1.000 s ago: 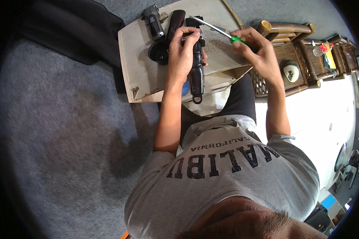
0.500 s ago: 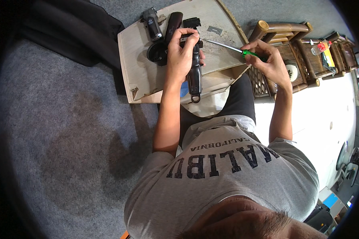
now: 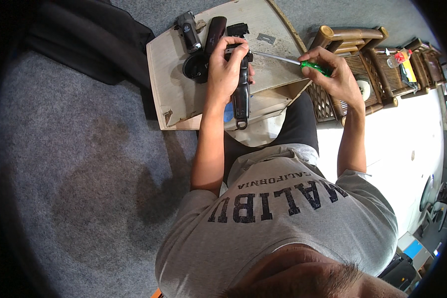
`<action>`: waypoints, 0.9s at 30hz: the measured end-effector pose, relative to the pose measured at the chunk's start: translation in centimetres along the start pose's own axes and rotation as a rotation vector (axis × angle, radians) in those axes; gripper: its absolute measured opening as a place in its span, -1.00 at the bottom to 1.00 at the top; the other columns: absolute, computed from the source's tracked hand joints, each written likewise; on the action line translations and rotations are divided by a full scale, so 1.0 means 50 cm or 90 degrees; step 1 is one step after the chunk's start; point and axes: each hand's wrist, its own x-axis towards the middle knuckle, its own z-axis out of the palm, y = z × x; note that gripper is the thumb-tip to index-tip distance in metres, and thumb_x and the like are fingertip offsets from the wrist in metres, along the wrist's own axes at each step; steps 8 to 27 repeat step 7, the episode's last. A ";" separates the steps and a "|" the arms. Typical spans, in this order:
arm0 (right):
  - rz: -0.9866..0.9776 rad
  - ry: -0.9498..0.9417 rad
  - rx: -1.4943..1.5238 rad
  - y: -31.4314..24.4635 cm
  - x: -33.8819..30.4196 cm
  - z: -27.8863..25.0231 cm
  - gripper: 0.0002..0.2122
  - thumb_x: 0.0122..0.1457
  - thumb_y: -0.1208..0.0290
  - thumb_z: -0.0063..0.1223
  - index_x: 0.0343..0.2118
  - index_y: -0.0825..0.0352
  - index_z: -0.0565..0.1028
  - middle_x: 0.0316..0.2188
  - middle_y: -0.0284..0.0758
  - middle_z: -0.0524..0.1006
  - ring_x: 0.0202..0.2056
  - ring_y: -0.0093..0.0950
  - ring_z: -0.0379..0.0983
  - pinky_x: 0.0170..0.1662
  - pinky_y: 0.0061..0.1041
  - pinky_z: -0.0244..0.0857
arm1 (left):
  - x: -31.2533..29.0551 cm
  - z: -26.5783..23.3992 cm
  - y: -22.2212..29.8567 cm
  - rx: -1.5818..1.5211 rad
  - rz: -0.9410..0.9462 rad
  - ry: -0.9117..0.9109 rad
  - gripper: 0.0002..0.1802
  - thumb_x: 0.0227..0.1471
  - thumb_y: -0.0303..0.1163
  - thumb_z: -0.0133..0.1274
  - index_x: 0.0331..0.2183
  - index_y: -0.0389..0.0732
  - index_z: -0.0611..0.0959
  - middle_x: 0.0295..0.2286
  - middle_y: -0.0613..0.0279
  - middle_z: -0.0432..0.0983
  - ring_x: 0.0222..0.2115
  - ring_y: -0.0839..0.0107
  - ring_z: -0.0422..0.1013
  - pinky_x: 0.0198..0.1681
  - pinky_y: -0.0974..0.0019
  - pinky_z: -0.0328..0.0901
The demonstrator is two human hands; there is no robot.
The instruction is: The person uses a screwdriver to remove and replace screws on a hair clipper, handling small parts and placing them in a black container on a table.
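My left hand [image 3: 223, 73] is closed round a black hair clipper [image 3: 242, 99], its looped end pointing down toward my lap. Between the thumb and fingers of my right hand [image 3: 341, 82] is a screwdriver [image 3: 314, 67] with a green handle. Its thin shaft points left, and the tip meets or nearly meets the upper end of the clipper; exact contact cannot be made out. Past my left hand lie a dark maroon casing [image 3: 216, 31], a small black part [image 3: 239, 29] and a flat metal plate [image 3: 266, 38]. A second, grey-black clipper [image 3: 188, 34] lies farther left.
These things lie on a pale wooden table [image 3: 181, 97] with an open compartment below its near edge. A round black container [image 3: 194, 66] sits beside my left wrist. Bamboo furniture [image 3: 355, 62] stands at the right, with a bottle [image 3: 403, 57] on it. Black cloth [image 3: 92, 37] is at the left.
The screwdriver has shifted slightly left, its tip now closer to the clipper's upper end. My left hand and the clipper have barely moved.
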 end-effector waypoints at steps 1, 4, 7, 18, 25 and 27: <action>0.000 0.000 0.000 -0.002 0.003 -0.005 -0.73 0.28 0.28 0.26 -0.11 0.39 0.63 -0.38 -0.36 0.65 -0.31 -0.60 0.55 -0.19 -0.54 0.40 | 0.000 0.000 0.001 0.011 -0.008 -0.006 -0.75 0.27 -0.29 0.11 -0.11 -0.23 0.58 -0.43 0.20 0.51 -0.59 0.45 0.51 -0.60 0.31 0.47; 0.005 0.001 -0.219 0.002 0.015 -0.019 -0.64 0.30 0.13 0.24 -0.14 0.40 0.65 -0.34 -0.14 0.66 -0.33 -0.39 0.65 -0.22 -0.35 0.50 | 0.002 -0.003 -0.004 0.008 0.008 -0.007 -0.76 0.27 -0.28 0.10 -0.12 -0.22 0.58 -0.43 0.20 0.52 -0.60 0.45 0.51 -0.60 0.31 0.47; -0.089 0.013 -0.295 0.008 0.024 -0.027 -0.56 0.30 -0.01 0.22 -0.14 0.38 0.67 -0.34 -0.06 0.64 -0.32 -0.25 0.66 -0.23 -0.29 0.50 | 0.001 0.000 -0.001 0.011 0.008 0.008 -0.75 0.28 -0.26 0.11 -0.12 -0.21 0.58 -0.44 0.20 0.52 -0.60 0.45 0.51 -0.59 0.31 0.47; -0.089 0.013 -0.295 0.008 0.024 -0.027 -0.56 0.30 -0.01 0.22 -0.14 0.38 0.67 -0.34 -0.06 0.64 -0.32 -0.25 0.66 -0.23 -0.29 0.50 | 0.001 0.000 -0.001 0.011 0.008 0.008 -0.75 0.28 -0.26 0.11 -0.12 -0.21 0.58 -0.44 0.20 0.52 -0.60 0.45 0.51 -0.59 0.31 0.47; -0.089 0.013 -0.295 0.008 0.024 -0.027 -0.56 0.30 -0.01 0.22 -0.14 0.38 0.67 -0.34 -0.06 0.64 -0.32 -0.25 0.66 -0.23 -0.29 0.50 | 0.001 0.000 -0.001 0.011 0.008 0.008 -0.75 0.28 -0.26 0.11 -0.12 -0.21 0.58 -0.44 0.20 0.52 -0.60 0.45 0.51 -0.59 0.31 0.47; -0.089 0.013 -0.295 0.008 0.024 -0.027 -0.56 0.30 -0.01 0.22 -0.14 0.38 0.67 -0.34 -0.06 0.64 -0.32 -0.25 0.66 -0.23 -0.29 0.50 | 0.001 0.000 -0.001 0.011 0.008 0.008 -0.75 0.28 -0.26 0.11 -0.12 -0.21 0.58 -0.44 0.20 0.52 -0.60 0.45 0.51 -0.59 0.31 0.47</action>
